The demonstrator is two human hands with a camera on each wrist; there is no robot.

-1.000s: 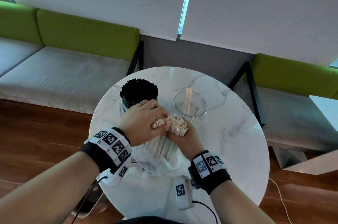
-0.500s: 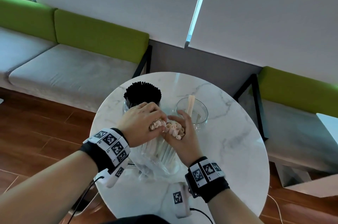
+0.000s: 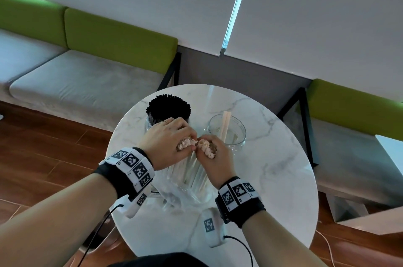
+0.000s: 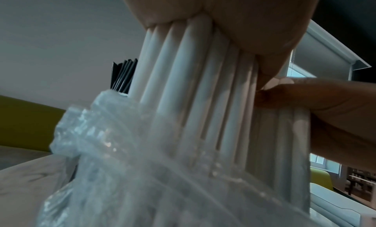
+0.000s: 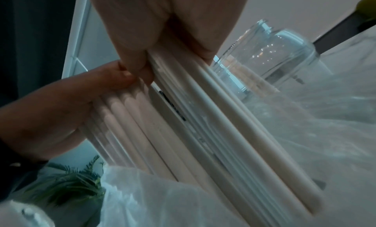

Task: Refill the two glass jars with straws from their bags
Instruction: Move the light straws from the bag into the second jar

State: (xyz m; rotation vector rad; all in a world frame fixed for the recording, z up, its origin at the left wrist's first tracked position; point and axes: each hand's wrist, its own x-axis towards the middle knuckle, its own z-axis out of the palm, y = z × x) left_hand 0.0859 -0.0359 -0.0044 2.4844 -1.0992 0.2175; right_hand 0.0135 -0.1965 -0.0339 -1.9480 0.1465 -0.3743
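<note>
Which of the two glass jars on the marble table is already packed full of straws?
The glass jar behind the left hand, crammed with black straws. The other clear glass jar, beyond the right hand, holds only a couple of white straws.

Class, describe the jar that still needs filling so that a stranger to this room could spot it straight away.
Find the round marble table before the green-backed bench. Two glass jars stand at its far side, beyond the hands. The one you want is the right-hand jar: clear and nearly empty, holding only a couple of pale straws, while its neighbour is packed with black straws.
</note>
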